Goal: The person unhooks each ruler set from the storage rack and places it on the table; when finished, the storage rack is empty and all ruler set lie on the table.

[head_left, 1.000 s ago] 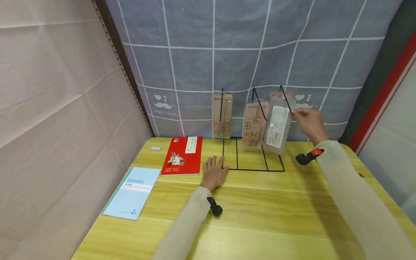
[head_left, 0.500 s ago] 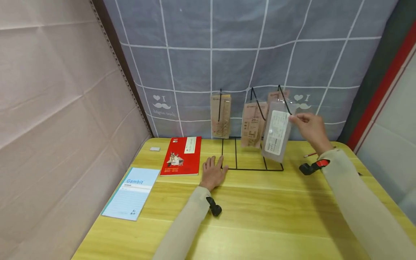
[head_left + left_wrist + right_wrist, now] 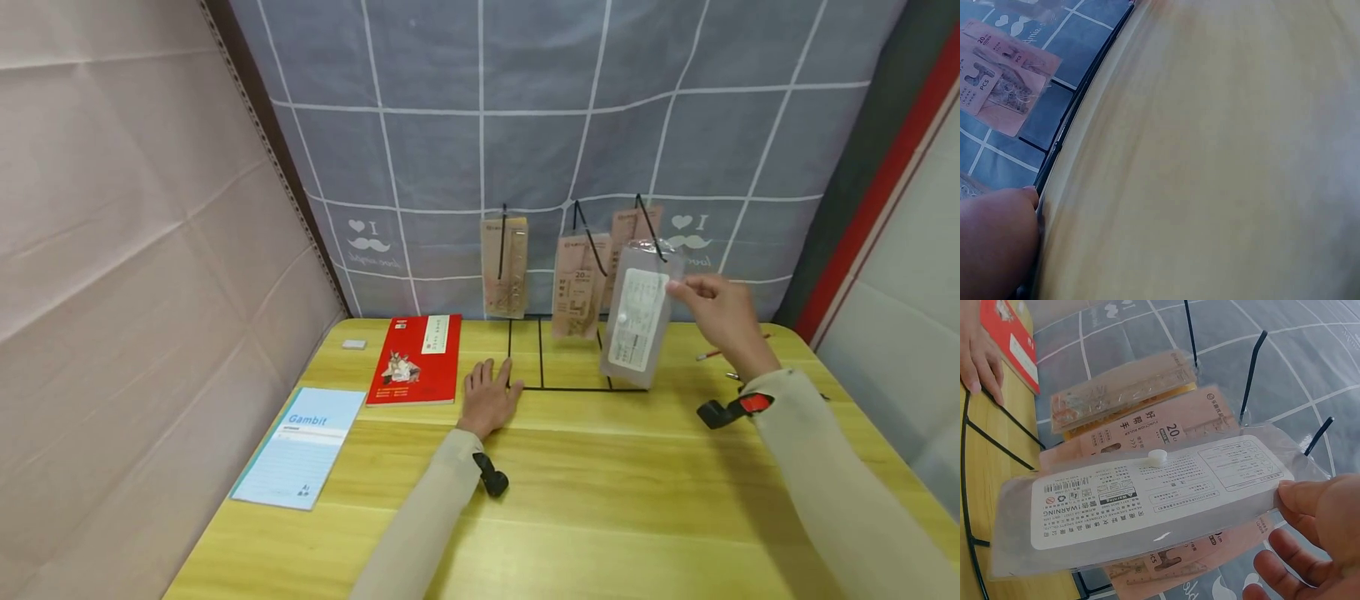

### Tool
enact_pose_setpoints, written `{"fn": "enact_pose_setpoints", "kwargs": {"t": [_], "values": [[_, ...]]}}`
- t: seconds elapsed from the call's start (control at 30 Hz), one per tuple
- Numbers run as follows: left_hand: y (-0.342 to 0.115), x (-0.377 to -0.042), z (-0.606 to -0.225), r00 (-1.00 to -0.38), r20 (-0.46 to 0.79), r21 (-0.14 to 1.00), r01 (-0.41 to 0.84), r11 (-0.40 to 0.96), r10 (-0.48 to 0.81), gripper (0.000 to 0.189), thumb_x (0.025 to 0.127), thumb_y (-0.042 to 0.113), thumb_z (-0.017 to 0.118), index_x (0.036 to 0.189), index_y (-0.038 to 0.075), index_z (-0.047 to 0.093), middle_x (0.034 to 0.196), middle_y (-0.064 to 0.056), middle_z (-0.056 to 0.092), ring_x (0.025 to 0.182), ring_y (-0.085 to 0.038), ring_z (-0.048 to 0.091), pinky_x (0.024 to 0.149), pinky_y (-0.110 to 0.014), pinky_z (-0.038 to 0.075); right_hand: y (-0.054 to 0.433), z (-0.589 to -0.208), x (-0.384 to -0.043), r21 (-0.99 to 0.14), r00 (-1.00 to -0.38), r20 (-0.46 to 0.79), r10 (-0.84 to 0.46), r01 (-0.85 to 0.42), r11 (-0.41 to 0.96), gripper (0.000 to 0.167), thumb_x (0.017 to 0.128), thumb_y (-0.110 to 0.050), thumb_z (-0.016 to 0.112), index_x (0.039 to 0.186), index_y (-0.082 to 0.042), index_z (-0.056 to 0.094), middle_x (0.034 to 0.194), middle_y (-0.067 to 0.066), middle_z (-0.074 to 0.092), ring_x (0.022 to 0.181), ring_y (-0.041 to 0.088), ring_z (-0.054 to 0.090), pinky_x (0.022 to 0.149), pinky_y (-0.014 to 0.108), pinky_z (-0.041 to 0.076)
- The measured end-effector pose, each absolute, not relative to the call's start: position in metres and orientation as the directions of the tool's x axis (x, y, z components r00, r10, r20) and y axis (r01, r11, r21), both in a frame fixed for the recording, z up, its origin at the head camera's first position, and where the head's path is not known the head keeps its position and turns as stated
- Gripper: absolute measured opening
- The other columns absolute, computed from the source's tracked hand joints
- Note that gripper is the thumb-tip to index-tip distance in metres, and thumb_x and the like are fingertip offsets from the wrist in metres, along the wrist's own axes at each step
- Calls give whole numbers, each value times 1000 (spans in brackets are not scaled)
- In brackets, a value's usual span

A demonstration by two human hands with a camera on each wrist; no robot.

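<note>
A pale-blue notebook (image 3: 300, 446) and a red book (image 3: 416, 362) lay left of a person's left hand (image 3: 487, 400), its fingers spread at the base of a black wire rack (image 3: 558, 389); by the rightmost hook (image 3: 651, 227), a clear labelled pouch (image 3: 637, 321) was pinched at its edge by the right hand (image 3: 723, 317).

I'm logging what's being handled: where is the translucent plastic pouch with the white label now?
In the head view, the translucent pouch is right of centre, pinched by the right hand near the rightmost black wire hook.
</note>
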State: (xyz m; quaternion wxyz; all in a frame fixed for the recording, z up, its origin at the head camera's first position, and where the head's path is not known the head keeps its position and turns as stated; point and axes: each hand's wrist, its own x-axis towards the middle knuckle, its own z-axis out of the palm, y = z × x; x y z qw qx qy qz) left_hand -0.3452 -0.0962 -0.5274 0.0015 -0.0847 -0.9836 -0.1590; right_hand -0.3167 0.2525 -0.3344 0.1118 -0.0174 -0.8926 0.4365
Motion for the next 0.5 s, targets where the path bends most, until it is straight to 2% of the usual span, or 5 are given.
{"fn": "enact_pose_setpoints", "kwargs": {"t": [0.1, 0.2, 0.27, 0.33, 0.5], "values": [[-96, -344, -525, -985, 35, 309, 171, 936, 168, 62, 112, 52, 27, 167, 25, 22, 170, -18, 20, 158, -40, 16, 127, -58, 16, 252, -335, -309, -782, -974, 188, 126, -70, 619, 85, 94, -76, 50, 143, -7, 60, 147, 20, 54, 130, 40, 49, 98, 58, 45], [-96, -343, -523, -984, 35, 306, 175, 936, 173, 62, 112, 52, 26, 167, 25, 22, 170, -18, 20, 158, -39, 16, 127, -58, 16, 252, -336, -303, -784, -975, 184, 124, -69, 617, 81, 95, -75, 50, 140, -9, 62, 144, 18, 56, 119, 35, 51, 80, 48, 54], [-96, -342, -522, -984, 37, 305, 179, 935, 176, 62, 112, 52, 26, 167, 25, 22, 170, -18, 20, 158, -40, 16, 127, -58, 16, 252, -337, -299, -780, -975, 184, 124, -68, 622, 80, 95, -75, 50, 138, -9, 63, 142, 16, 56, 114, 30, 51, 68, 39, 53], [-96, -341, -521, -983, 36, 304, 180, 936, 177, 62, 112, 52, 26, 167, 25, 22, 170, -18, 21, 158, -40, 16, 127, -57, 17, 252, -338, -295, -777, -975, 183, 123, -67, 626, 79, 95, -75, 49, 136, -10, 64, 141, 16, 56, 112, 29, 51, 61, 34, 54], [-96, -340, -520, -983, 44, 303, 181, 935, 176, 61, 112, 51, 28, 167, 24, 24, 169, -18, 22, 158, -40, 18, 126, -58, 18, 252, -338, -284, -758, -973, 199, 113, -79, 648, 78, 96, -74, 49, 136, -9, 64, 144, 17, 55, 118, 34, 53, 69, 30, 50]]}}
